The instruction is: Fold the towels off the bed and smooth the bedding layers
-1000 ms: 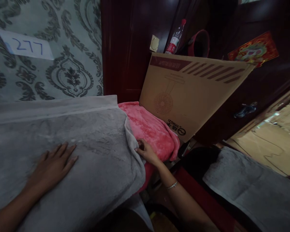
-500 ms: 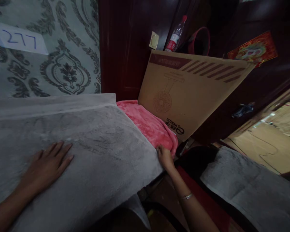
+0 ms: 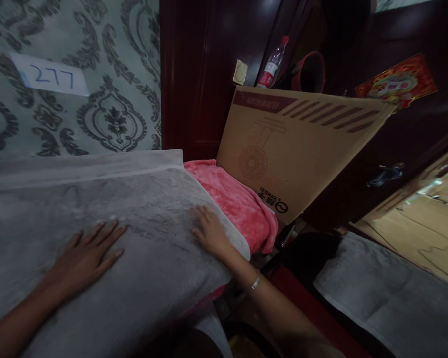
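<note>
A grey plush cloth (image 3: pixel 145 278) covers the raised surface before me, with light creases and a pale band along its far edge. My left hand (image 3: pixel 87 258) lies flat on it at the left, fingers spread. Farther right, my right hand (image 3: pixel 209 231) rests on the same cloth near its right edge, fingers stretched out, slightly blurred and holding nothing. A pink plush cloth (image 3: pixel 235 201) shows from under the grey one at the right end. Some of its colour also peeks out below the front edge.
A large cardboard box (image 3: pixel 283 149) leans behind the pink cloth, against dark red doors. A plastic bottle (image 3: pixel 271 72) with a red cap stands behind it. Another grey cloth (image 3: pixel 388 288) lies at lower right. A paper marked 277 (image 3: pixel 50 74) is on the patterned wall.
My right hand has let go of the cloth's right edge and moved left onto the grey cloth, its fingers opening. My left hand stays flat. The view has shifted slightly.
</note>
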{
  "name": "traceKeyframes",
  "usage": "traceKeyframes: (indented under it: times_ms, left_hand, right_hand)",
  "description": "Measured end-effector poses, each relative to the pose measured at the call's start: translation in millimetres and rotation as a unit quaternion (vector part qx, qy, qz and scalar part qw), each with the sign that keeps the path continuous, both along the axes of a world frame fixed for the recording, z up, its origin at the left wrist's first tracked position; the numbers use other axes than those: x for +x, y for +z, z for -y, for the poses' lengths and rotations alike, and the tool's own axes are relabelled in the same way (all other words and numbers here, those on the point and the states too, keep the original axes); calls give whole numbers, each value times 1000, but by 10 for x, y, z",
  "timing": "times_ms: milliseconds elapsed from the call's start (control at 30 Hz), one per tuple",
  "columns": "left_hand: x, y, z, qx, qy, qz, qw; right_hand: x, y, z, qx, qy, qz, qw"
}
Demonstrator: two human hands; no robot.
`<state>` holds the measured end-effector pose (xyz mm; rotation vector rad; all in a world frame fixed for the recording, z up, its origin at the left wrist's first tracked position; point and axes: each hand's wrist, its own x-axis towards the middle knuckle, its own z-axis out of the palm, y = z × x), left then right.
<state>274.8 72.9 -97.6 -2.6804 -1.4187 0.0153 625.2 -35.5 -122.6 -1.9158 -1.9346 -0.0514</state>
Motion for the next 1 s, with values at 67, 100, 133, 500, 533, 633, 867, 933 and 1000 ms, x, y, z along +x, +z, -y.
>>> traceKeyframes:
  times_ms: [67,100,133,500,533,633,867,933,1000]
  left_hand:
    - [-8,-6,-2,1,-6,19,1000]
    - [-20,-23,-12,3,-9,30,1000]
    - [-35,-49,-27,5,-11,40,999]
    - [-127,-257,-111,35,-29,92,995]
    - [-128,-255,-103,34,-31,94,994]
    - [-150,-288,-96,46,-40,109,992]
    - [-240,-431,-128,92,-74,121,986]
    - [-235,-395,-102,87,-79,117,986]
    - [-216,-314,-43,72,-77,119,987]
  right_hand:
    - [-190,42,-242,-50,88,30,994]
    - [-225,74,-338,-70,110,41,991]
    - [-215,112,-419,-86,113,49,989]
    - [453,464,-1148,-93,-212,-47,972]
    - [438,475,-1230,-96,-224,-55,968]
    - [389,512,-1454,-112,-253,-83,957]
    - [407,479,-1660,-105,-281,-110,948]
    - [397,448,-1629,-95,-287,-101,948]
    - [350,452,-1584,-88,-279,-90,952]
